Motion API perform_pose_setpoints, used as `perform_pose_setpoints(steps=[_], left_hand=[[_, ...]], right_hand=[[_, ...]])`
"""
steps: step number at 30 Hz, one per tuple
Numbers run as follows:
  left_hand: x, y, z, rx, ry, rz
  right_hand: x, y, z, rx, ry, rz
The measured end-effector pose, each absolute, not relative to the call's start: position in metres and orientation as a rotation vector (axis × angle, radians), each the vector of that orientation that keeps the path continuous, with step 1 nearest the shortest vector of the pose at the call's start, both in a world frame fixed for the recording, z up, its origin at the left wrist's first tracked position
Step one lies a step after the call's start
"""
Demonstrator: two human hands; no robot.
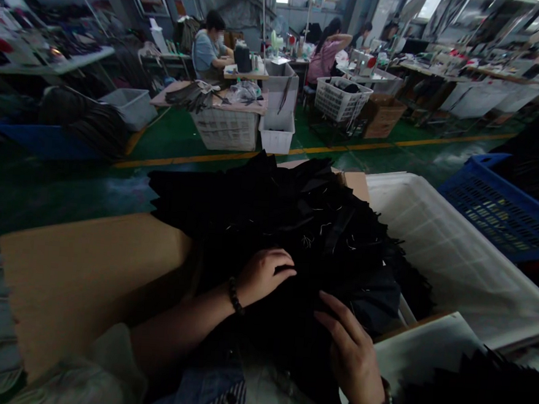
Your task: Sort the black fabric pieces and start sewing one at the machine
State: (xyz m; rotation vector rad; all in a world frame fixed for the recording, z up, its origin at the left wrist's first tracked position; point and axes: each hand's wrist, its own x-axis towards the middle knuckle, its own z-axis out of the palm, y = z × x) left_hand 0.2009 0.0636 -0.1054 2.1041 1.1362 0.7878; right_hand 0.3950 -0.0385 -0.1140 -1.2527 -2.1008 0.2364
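A large heap of black fabric pieces [290, 228] lies in front of me across a brown cardboard sheet [84, 275]. My left hand [262, 275], with a bead bracelet on the wrist, rests on the near edge of the heap with its fingers curled into the cloth. My right hand [351, 349], wearing a watch, lies flat on the black fabric just to the right, fingers spread and pointing up-left. Whether either hand pinches a single piece is hidden by the dark cloth.
A white plastic crate [459, 258] stands to the right of the heap, with a blue crate [500, 206] beyond it. More black cloth [478, 389] lies at the lower right. Across the green floor, people sit at sewing tables [242, 71] with white baskets [341, 99].
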Motion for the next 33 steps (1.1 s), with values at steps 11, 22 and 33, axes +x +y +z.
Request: perform_pose_setpoints(steps=[11, 22, 33], left_hand=[[0.207, 0.024, -0.075, 1.934, 0.442, 0.707], [0.216, 0.011, -0.108, 1.821, 0.34, 0.432], [0.215, 0.025, -0.089, 1.519, -0.014, 0.394]], right_hand=[[0.411, -0.056, -0.106, -1.231, -1.996, 0.176], [0.417, -0.067, -0.086, -1.409, -1.929, 0.012], [0.43, -0.067, 0.04, -1.86, -1.584, -0.731]])
